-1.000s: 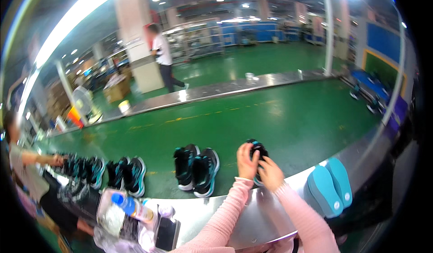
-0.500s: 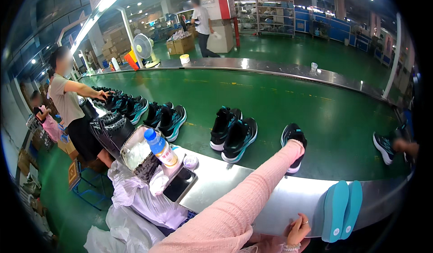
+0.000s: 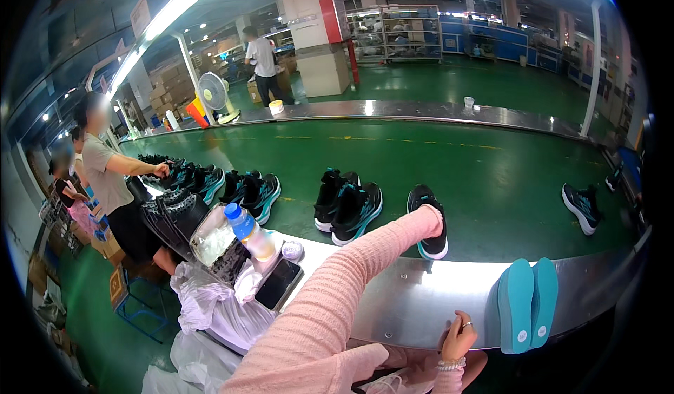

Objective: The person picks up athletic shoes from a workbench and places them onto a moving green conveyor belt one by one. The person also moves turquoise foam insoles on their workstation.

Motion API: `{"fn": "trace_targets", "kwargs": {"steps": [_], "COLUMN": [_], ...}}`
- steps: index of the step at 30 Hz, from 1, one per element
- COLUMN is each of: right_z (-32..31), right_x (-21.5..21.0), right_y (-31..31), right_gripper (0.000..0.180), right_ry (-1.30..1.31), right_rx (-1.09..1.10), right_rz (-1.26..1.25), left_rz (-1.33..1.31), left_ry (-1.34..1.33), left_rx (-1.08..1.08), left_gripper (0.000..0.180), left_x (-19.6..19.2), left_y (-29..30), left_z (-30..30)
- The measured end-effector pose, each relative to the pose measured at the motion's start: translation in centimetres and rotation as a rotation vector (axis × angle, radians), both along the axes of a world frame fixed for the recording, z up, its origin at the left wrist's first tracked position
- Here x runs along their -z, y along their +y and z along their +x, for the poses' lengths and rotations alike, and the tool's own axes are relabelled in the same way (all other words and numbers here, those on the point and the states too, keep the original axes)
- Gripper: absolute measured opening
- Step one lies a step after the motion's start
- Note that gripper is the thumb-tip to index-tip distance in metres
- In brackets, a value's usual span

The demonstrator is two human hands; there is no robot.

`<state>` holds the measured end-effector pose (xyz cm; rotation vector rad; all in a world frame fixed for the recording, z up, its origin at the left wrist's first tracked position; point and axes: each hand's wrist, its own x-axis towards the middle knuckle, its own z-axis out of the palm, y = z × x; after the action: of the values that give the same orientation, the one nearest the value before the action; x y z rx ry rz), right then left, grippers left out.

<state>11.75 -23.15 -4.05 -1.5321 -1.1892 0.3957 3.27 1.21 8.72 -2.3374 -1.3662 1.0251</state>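
My left arm, in a ribbed pink sleeve, reaches forward to a black running shoe with a white sole, at the near side of the green belt. The cuff ends at the shoe's opening; my left hand and its fingers are hidden there. My right hand, wearing a ring and a beaded bracelet, hovers by the near edge of the metal ledge. Its fingers are curled in and nothing shows in them. Just right of it, a pair of teal insoles lies on the ledge, overhanging its front edge.
Black-and-teal shoe pairs line the green belt to the left. Another shoe stands far right. A bottle with a blue cap, a phone and a bag-lined container sit left. A co-worker reaches toward the shoes.
My view has shifted slightly, and the nearby shoes appear further left. The other person's hand at the far-right shoe has gone from view. My left arm remains at its shoe.
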Motion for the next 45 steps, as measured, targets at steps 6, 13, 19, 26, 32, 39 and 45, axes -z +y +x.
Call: {"fn": "trace_targets", "kwargs": {"steps": [6,13,19,26,32,39,45], "right_z": [0.0,0.2,0.0,-0.7,-0.8,2.8,14.0], "right_x": [-0.2,-0.5,1.1,-0.5,-1.1,-11.9,-17.2], "right_y": [-0.6,-0.9,0.1,0.1,-0.3,1.6,10.3], "right_gripper": [0.016,0.015,0.012,0.012,0.013,0.016,0.016], "right_ry": [-0.028,-0.182,-0.314,-0.305,-0.285,-0.129,-0.125], "right_rx": [0.028,0.083,0.115,0.128,0.170,-0.086,0.097], "right_rz": [-0.052,-0.042,-0.062,-0.037,-0.090,0.052,0.054], "left_rz": [0.129,-0.147,0.626,0.495,0.567,0.246,0.161], "left_ry": [-0.188,-0.070,-1.545,-1.905,-1.966,-2.413,-2.441], "left_rx": [0.068,0.248,0.071,-0.215,-0.339,-0.443,-0.503], "left_gripper": [0.060,0.032,0.021,0.025,0.032,0.048,0.048], "left_x": [7.2,3.9,1.3,8.8,8.5,15.2,16.1], "left_y": [4.8,4.3,-0.1,5.7,5.2,0.8,1.1], "left_z": [-0.4,0.8,-5.7,-7.6,-6.9,-7.0,-6.1]}}
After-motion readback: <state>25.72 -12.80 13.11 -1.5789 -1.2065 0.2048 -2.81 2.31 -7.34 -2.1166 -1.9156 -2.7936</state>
